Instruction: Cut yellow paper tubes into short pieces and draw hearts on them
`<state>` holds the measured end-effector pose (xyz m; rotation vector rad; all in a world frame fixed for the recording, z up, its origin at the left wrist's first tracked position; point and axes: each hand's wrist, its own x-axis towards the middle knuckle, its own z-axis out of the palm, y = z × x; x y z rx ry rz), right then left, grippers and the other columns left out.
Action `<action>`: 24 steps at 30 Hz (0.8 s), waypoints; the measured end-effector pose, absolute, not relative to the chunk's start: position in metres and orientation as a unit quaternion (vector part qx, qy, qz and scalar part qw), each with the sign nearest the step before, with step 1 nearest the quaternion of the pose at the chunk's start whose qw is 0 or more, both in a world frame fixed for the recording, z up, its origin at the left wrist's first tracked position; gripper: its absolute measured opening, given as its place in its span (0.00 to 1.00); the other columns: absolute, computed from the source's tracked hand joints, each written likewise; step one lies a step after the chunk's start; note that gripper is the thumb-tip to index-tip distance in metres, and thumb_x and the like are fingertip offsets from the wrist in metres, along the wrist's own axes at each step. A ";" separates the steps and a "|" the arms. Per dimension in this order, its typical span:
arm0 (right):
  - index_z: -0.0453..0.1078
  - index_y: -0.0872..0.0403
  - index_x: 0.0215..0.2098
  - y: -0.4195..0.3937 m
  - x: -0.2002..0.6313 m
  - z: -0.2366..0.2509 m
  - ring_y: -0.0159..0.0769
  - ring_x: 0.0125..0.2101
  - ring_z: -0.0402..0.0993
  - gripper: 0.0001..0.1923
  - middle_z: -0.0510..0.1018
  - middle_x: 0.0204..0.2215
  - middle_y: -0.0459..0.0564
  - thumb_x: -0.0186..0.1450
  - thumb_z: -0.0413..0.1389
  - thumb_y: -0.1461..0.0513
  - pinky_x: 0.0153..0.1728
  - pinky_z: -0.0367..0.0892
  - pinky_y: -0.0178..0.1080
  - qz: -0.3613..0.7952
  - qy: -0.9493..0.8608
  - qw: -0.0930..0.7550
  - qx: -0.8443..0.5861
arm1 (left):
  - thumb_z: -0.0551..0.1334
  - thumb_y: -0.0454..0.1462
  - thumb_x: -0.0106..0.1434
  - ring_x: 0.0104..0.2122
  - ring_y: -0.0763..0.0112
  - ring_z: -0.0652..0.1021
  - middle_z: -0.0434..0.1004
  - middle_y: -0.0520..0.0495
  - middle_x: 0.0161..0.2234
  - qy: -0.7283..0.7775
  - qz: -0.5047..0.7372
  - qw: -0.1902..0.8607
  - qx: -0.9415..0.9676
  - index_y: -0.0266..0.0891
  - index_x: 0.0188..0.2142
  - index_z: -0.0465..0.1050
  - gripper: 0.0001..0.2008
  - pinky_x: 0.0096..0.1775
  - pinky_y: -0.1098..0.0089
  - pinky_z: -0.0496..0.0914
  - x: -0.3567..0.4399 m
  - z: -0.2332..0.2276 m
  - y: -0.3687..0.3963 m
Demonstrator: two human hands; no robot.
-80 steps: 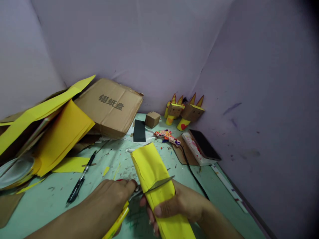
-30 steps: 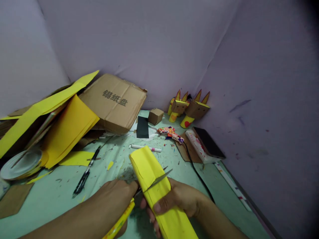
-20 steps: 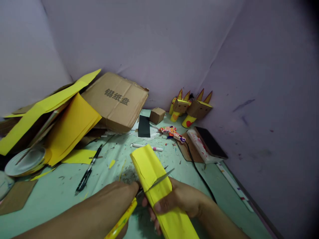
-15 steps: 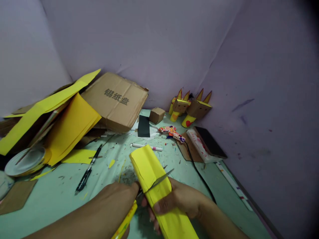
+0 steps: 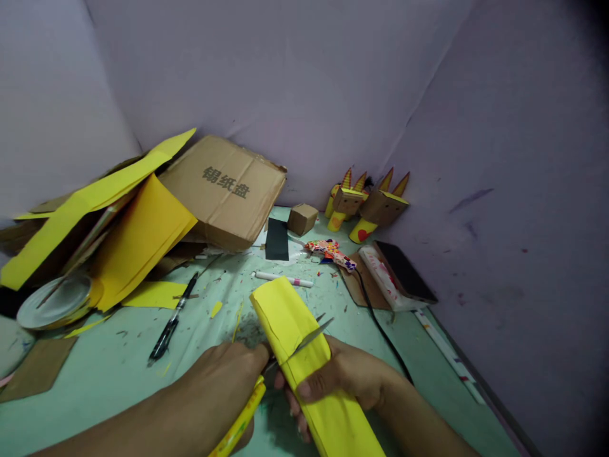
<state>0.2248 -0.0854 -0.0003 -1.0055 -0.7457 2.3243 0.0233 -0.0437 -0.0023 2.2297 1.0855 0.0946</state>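
Note:
My right hand (image 5: 349,384) grips a long folded strip of yellow paper (image 5: 295,343) that points away from me over the green table (image 5: 109,381). My left hand (image 5: 223,387) holds scissors with yellow handles (image 5: 285,352). Their blades are open across the strip, one blade lying over its top, partway into the paper from its left edge. The strip's far end sticks up free beyond the blades.
A black pen (image 5: 172,317) and a white marker (image 5: 281,278) lie on the table. Yellow paper sheets (image 5: 137,238), a cardboard box (image 5: 228,190) and a plate (image 5: 54,301) pile up at the left. Cardboard figures (image 5: 368,206), a glue gun (image 5: 330,252) with its cord and a phone (image 5: 404,273) sit by the right wall.
The scissors have stayed across the yellow strip while both hands hold nearly still. My view has shifted slightly, so the table's things sit a little further right and up.

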 end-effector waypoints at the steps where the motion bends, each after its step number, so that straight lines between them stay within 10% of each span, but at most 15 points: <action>1: 0.72 0.62 0.33 -0.085 0.225 -0.002 0.34 0.21 0.74 0.21 0.77 0.22 0.48 0.41 0.68 0.65 0.25 0.72 0.38 0.855 -0.270 0.247 -0.368 | 0.62 0.37 0.39 0.27 0.58 0.75 0.76 0.51 0.25 0.410 0.029 0.322 0.853 0.45 0.30 0.72 0.14 0.31 0.64 0.68 0.023 0.002 -0.044; 24: 0.72 0.62 0.34 -0.084 0.231 0.001 0.34 0.22 0.75 0.22 0.77 0.22 0.48 0.42 0.69 0.65 0.25 0.73 0.37 0.857 -0.275 0.243 -0.362 | 0.56 0.35 0.53 0.26 0.66 0.76 0.79 0.50 0.26 0.306 0.062 0.433 0.846 0.41 0.23 0.69 0.05 0.29 0.70 0.68 0.033 0.033 -0.039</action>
